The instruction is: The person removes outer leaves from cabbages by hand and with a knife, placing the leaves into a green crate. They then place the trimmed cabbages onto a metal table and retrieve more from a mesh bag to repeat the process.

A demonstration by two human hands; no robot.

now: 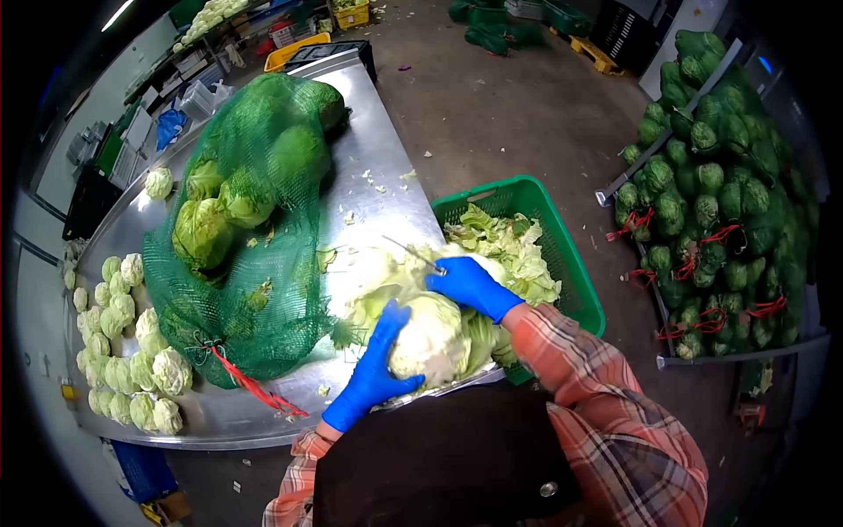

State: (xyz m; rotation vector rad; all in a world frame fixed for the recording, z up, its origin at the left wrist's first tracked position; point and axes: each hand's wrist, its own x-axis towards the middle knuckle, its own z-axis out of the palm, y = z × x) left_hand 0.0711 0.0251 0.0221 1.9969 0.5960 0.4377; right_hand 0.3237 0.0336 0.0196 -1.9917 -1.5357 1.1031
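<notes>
- Spreading in front of a person in an orange plaid shirt (575,360), a broad, silvery metal counter (382,149).
- Across the floor to the right, a tall heap of round green cabbages in netting (707,220).
- On the counter, left of the hands, a big sack of green plastic mesh (281,325) with whole cabbages inside.
- Against the counter's right side, a deep green plastic basket (575,277), loaded with torn pale leaves (531,263).
- The left grip (373,369), in a bright blue rubbery glove, is cupped around the near cabbage's left side, thumb and fingers apart, holding it.
- The right grip (474,285), gloved alike, is closed on a handle, up and to the right of that cabbage.
- Between them, at the counter's near edge, sits the pale, rounded near cabbage (430,338). The left is nearer, touching it; I can't make out a long axis.
- At the counter's far left, small pale trimmed heads (171,371) in a cluster.
- Thinnest of all, a narrow dark knife (411,251) slants up and left from the right grip, over blurred leaves; whether it touches them I can't tell.
</notes>
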